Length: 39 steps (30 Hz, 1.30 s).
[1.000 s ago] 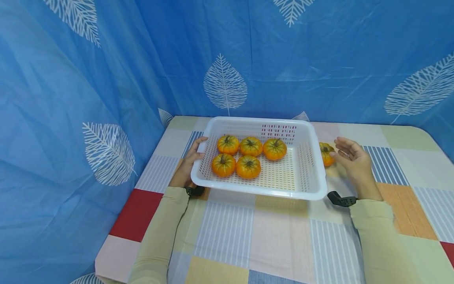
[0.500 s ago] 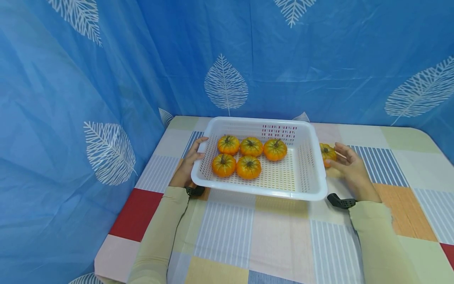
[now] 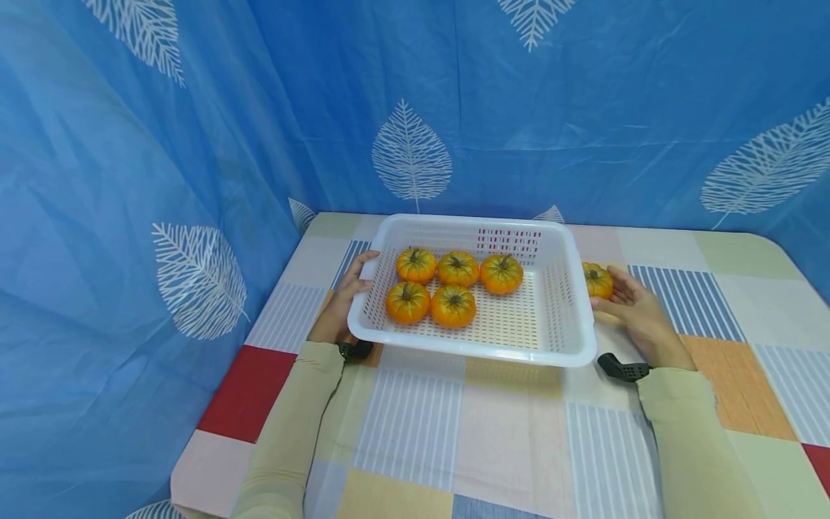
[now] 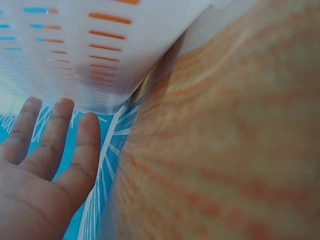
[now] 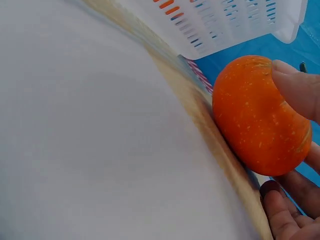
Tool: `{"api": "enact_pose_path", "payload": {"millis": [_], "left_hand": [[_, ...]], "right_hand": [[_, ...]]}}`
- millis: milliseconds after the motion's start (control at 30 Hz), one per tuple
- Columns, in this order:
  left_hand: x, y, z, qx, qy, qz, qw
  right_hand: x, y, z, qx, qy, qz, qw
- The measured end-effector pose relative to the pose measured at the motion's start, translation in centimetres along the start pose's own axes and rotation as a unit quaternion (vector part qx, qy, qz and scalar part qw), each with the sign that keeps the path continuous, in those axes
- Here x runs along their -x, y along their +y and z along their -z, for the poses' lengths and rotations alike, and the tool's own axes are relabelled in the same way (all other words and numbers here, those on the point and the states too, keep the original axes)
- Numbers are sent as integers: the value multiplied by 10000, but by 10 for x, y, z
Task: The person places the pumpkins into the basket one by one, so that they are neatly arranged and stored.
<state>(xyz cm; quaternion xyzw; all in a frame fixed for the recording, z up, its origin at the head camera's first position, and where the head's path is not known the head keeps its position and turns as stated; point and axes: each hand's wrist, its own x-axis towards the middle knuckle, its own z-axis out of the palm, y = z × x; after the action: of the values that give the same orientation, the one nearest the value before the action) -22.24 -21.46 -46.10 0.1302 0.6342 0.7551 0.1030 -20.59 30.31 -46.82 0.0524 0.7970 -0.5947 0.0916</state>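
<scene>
A white plastic basket (image 3: 564, 358) holds several small orange pumpkins, such as the one at its front left (image 3: 408, 303). My left hand (image 3: 340, 306) is at the basket's left end, fingertips against its rim. In the left wrist view the left hand's fingers (image 4: 82, 160) are extended beside the slotted wall. Just right of the basket, another small pumpkin (image 3: 597, 281) sits on the table. My right hand (image 3: 642, 321) grips it, its thumb (image 5: 297, 90) on the pumpkin's upper side and its other fingers around the far side, partly hidden in the right wrist view.
A patchwork checked cloth (image 3: 506, 440) covers the table. Blue curtain (image 3: 311, 101) with white leaf prints hangs behind and to the left. Inside the basket, the pumpkins are grouped toward the left and middle, with bare slotted floor at the right.
My right hand has moved left and slightly down to the pumpkin outside the basket and taken hold of it. The left hand and basket stay in place.
</scene>
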Motion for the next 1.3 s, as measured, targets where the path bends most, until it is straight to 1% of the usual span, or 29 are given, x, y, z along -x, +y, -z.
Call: {"api": "enact_pose_path", "payload": {"millis": [100,233,367,467,533,633,733,933,1100,1233,1300], "left_hand": [[0,0,0,-54,20,5,10000],[0,0,1,-63,19,-16,10000],[0,-1,0,-27,14,-40,10000],[0,-1,0,-32,18,-40,10000],[0,-1,0,-16,20,-28,10000],[0,0,0,-3,8,-2,10000],[1,1,-1,26,-3,0,10000],[1,0,1,-98,9,30,9999],[1,0,1,-208,26,70,9998],[1,0,1,-165,18,64,9998],[1,0,0,-132,19,63,9999]], "right_hand": [[0,1,-1,20,-3,52,10000],[0,3,-3,-13,171,247,9995],[0,6,-5,-274,384,427,9980],[1,7,-5,-438,506,464,9967],[1,8,-5,-412,586,476,9963],[0,7,-5,-357,653,436,9963],[0,6,-5,-211,645,272,9973],[-1,4,-4,-31,632,41,9980],[0,5,-3,-144,693,-34,9975],[0,5,-4,-349,767,-24,9964],[1,5,-4,-386,818,40,9959]]}}
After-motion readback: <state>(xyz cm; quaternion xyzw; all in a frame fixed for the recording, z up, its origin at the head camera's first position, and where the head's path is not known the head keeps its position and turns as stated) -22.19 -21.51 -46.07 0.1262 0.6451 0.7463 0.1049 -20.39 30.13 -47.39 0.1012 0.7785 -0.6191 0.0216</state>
